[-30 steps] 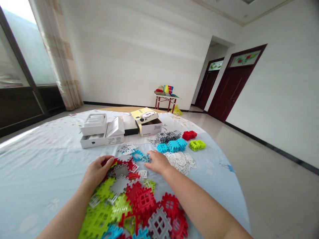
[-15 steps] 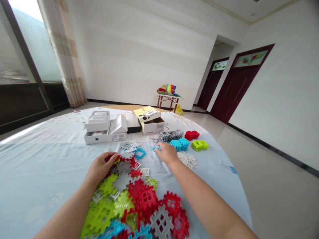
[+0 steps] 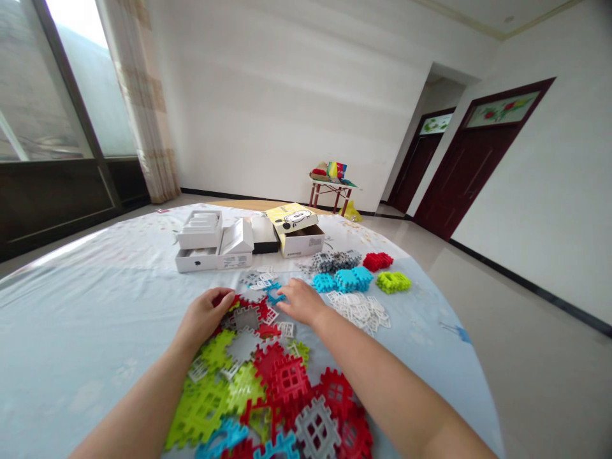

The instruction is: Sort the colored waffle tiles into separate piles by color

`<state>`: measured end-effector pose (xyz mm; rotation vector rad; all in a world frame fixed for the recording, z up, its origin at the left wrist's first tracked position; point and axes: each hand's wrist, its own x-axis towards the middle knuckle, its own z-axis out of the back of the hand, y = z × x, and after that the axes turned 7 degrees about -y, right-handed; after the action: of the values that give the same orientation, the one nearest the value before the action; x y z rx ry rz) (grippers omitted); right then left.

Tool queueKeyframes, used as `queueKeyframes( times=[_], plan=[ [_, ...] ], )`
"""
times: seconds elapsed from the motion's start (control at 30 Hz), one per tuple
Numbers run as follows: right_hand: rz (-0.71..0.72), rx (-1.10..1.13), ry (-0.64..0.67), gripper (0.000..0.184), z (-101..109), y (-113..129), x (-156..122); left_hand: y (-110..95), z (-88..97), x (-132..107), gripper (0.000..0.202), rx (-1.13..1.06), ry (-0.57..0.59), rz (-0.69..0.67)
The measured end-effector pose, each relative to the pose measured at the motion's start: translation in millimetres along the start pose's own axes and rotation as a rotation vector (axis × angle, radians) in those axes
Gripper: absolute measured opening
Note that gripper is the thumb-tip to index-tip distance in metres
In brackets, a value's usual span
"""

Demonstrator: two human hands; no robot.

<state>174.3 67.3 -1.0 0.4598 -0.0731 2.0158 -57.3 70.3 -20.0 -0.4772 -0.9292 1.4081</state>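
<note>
A loose pile of interlocking plastic pieces (image 3: 268, 382) in red, green, grey and blue lies on the pale blue sheet (image 3: 76, 319) in front of me. My left hand (image 3: 205, 315) rests on the pile's far end, fingers curved loosely over a red piece (image 3: 248, 305). My right hand (image 3: 300, 302) is just right of it, its fingertips closed on a small blue piece (image 3: 275, 295) at the pile's far edge. Beyond my right hand lie sorted heaps: blue (image 3: 344, 279), grey (image 3: 335, 260), red (image 3: 377, 261), green (image 3: 393, 282) and flat white pieces (image 3: 361, 309).
White boxes (image 3: 210, 243), a black box (image 3: 265, 233) and a yellow-lidded box (image 3: 297, 229) stand at the far side of the sheet. The sheet's edge drops to a tiled floor (image 3: 502, 319) on the right. A small table (image 3: 332, 187) stands by the back wall.
My right hand reached out to the blue heap, then came back left to the pile's far edge and closed on another blue piece. My left hand stayed on the pile.
</note>
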Motion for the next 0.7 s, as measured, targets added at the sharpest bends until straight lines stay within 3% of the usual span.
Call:
queueKeyframes(
  times=[0.17,0.3,0.47,0.7],
  plan=[
    [0.03,-0.021,0.081,0.016,-0.2,3.1,4.2,-1.4,0.2,0.0,0.048,0.02,0.011,0.023],
    [0.038,0.019,-0.015,0.015,10.5,-2.6,-3.8,1.8,-0.5,1.9,0.048,0.031,0.013,0.015],
    [-0.079,0.046,-0.11,0.017,32.1,-31.6,-18.0,0.8,-0.4,2.6,0.046,0.035,0.008,0.01],
    [-0.216,-0.074,-0.048,0.018,45.6,-76.2,-29.7,-2.5,0.6,2.0,0.048,0.052,0.007,0.021]
  ],
)
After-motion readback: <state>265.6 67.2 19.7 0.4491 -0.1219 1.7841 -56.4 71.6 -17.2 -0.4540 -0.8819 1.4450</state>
